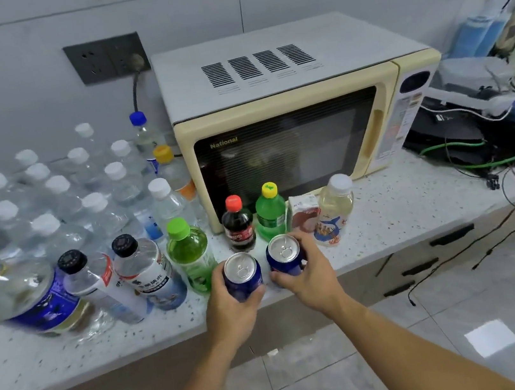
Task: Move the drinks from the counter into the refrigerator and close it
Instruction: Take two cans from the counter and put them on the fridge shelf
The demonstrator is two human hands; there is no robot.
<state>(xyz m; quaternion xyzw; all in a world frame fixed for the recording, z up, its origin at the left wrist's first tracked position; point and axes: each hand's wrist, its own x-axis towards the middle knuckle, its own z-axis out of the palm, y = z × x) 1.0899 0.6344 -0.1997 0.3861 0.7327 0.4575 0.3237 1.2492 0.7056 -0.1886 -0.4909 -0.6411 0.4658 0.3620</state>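
Two blue cans stand at the front edge of the speckled counter [385, 209]. My left hand [230, 312] grips the left blue can [242, 274]. My right hand [311, 273] grips the right blue can [283, 254]. Just behind them stand a small cola bottle [238, 227], a green bottle with a yellow cap [270, 213], a small carton [304, 214] and a pale juice bottle with a white cap [335, 210]. A green bottle with a green cap [190, 255] stands left of the cans. The refrigerator is out of view.
A cream microwave [289, 123] fills the counter behind the drinks. Several water bottles [60, 204] crowd the left side, with larger labelled bottles [147, 274] in front. Cables and devices [491, 133] pile up at the right. Tiled floor [467, 313] lies below the counter edge.
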